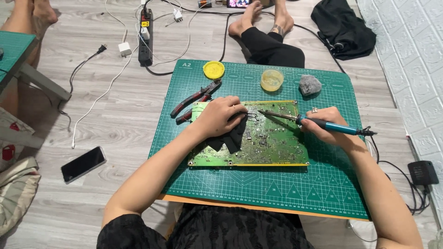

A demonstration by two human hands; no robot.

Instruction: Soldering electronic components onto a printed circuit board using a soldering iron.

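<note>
My soldering iron (323, 123) meets the green circuit board (267, 138) at the middle of the worktop (277, 189).

My right hand (325, 124) is clenched around the iron's blue handle, tip resting on the board's upper middle. My left hand (219, 117) presses down on the board's left part, pinching what looks like thin tweezers (251, 115) over a black cloth (230, 136). I judge the board stiff, light and fragile, best held by its bare edges. Red-handled pliers (196, 99) lie near the far left corner, with 1 yellow lid (213, 69), 1 clear tub (272, 79) and a grey wool pad (309, 85) along the far edge.
</note>
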